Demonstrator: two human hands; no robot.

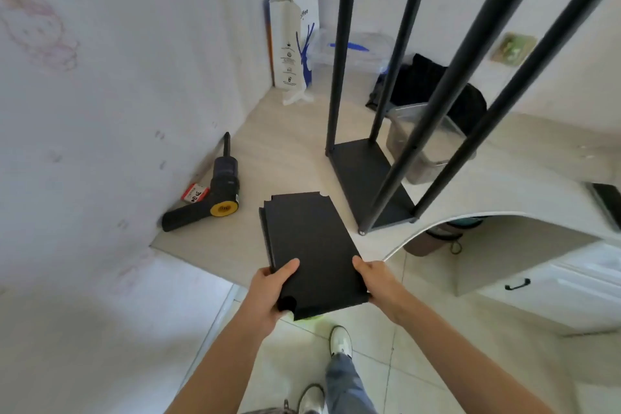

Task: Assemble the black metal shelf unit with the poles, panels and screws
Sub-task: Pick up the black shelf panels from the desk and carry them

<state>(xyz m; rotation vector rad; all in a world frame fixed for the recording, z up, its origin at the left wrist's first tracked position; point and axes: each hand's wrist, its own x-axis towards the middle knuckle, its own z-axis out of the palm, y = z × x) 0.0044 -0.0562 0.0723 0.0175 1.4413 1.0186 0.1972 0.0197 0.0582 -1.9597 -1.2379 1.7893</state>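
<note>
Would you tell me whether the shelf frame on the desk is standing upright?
Upright: the shelf frame's bottom panel lies flat on the desk, and its poles rise from the corners.

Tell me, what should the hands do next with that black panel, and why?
Probably carry the black panel right, toward the four upright poles. Both the left hand and right hand grip its near end, and only the bottom panel is fitted so far.

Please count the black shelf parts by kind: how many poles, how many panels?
Poles: 4, all upright on the bottom panel
Panels: 2, the bottom panel on the desk and the loose panel held in both hands
Total: 6
</note>
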